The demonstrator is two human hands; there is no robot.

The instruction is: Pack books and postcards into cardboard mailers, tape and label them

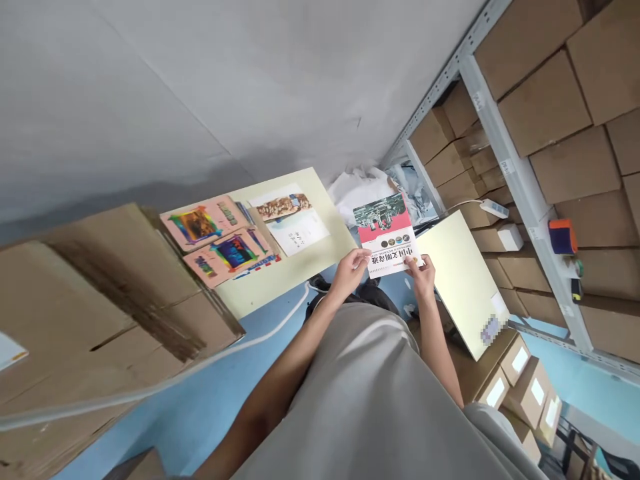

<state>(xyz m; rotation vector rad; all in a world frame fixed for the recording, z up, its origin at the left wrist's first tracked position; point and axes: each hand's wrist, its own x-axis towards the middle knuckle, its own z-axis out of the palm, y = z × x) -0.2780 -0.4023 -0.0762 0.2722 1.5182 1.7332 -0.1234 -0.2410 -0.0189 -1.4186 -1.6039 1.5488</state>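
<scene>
Cardboard boxes [544,105] line shelving [525,200] as the left hand [353,268] and right hand [423,273] grasp a book [383,233], probably light, bendable and smooth, best held by opposite edges.

- Between my left hand [354,267] and right hand [421,272], a booklet [383,235] in dark green, pinkish red and white, dotted with dark circles.
- Left of my grip, pink books [223,257] with rainbow-edged panels.
- To its right, a pale yellow tabletop [463,280].
- Beneath it, light blue floor [280,333].

it's a closed book [384,232], pinkish-white cover, dark greenish pic plus some little round ones, title's upside down, held between left hand [352,267] and right hand [424,275]
</scene>
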